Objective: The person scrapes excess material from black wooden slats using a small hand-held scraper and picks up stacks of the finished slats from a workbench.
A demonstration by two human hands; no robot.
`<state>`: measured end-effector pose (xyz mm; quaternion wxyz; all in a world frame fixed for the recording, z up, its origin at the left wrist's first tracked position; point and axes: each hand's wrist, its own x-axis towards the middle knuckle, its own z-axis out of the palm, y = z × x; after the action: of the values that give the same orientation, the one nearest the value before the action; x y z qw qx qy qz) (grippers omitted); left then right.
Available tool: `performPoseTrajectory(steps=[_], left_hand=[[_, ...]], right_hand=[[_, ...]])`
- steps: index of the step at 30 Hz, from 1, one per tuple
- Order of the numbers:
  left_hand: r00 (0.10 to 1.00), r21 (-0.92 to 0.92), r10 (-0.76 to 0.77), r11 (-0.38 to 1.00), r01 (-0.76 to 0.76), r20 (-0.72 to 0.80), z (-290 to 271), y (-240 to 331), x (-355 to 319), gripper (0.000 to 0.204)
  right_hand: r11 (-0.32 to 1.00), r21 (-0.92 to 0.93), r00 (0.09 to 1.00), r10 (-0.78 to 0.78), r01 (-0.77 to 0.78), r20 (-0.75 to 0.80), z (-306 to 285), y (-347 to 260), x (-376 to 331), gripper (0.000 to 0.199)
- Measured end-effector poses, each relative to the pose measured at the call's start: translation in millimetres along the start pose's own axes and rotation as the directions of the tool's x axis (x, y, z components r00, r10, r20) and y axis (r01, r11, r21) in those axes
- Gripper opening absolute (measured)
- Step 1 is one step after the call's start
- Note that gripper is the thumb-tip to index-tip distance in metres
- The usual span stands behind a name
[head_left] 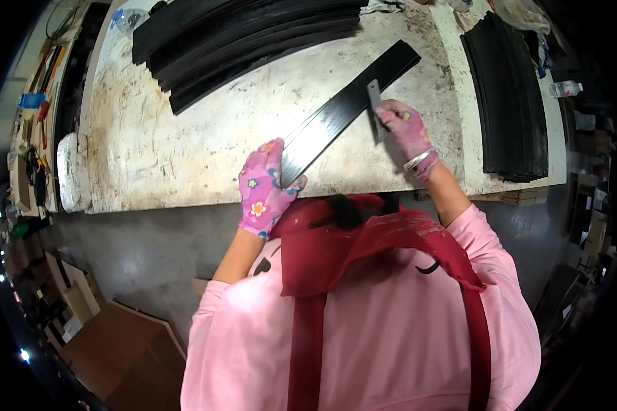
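Observation:
A long black strip [349, 103] lies slanted across the stained worktable [185, 137], running from its near edge up to the right. My left hand [264, 185], in a pink flowered glove, grips the strip's near end. My right hand [404, 130], also in a pink glove, holds a flat grey metal blade [375, 103] upright against the right edge of the strip, about halfway along it.
A fanned pile of black strips [240, 41] lies at the table's far side. Another stack of black strips [511, 103] sits on the right. A plastic bottle [565, 88] stands at the right edge. Brown cardboard [116, 349] lies on the floor at lower left.

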<state>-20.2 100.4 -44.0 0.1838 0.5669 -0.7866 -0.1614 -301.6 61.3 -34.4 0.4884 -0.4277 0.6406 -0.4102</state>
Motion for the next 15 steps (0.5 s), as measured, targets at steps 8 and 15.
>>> performPoseTrajectory(steps=[8, 15], left_hand=[[0.994, -0.064, -0.015, 0.998, 0.007, -0.111, 20, -21, -2, 0.063], [0.992, -0.072, 0.026, 0.997, -0.035, -0.121, 18, -16, 5, 0.065]], right_hand=[[0.375, -0.714, 0.794, -0.118, 0.591, 0.596, 87, -28, -9, 0.023], [0.368, -0.93, 0.959, -0.269, 0.013, -0.093, -118, -27, 148, 0.022]])
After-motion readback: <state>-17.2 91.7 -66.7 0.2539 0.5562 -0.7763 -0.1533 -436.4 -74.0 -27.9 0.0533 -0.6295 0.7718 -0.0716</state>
